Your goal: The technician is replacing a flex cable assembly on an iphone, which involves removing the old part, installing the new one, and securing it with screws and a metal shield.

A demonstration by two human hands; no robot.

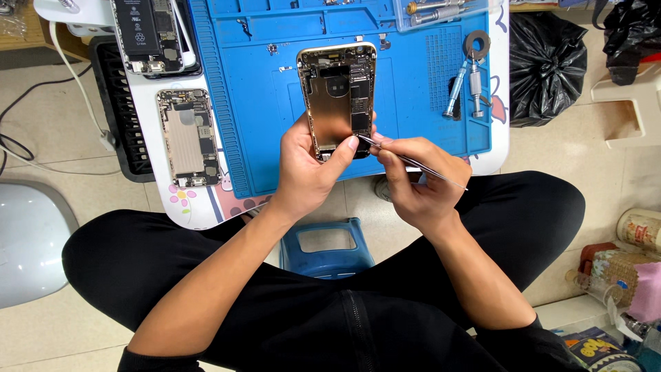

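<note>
Left hand: your left hand (pixel 310 169) grips the opened phone (pixel 339 96) steady over the blue mat (pixel 413 83).
Right hand: your right hand (pixel 420 182) pinches tweezers (pixel 406 162) (tip at the phone's lower edge).
Nearby: another open phone (pixel 188 136) lies on the counter (pixel 499 148).

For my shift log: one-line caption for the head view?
Left hand steadies an opened phone housing on the blue mat while right hand works tweezers at its lower edge.

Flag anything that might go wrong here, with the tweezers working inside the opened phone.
The tweezers in the right hand touch the lower edge of the opened phone; a slip might scratch its exposed parts. The left hand grips only the phone's bottom end, so it might tip. The screwdrivers lie loose on the blue mat and might roll.
</note>
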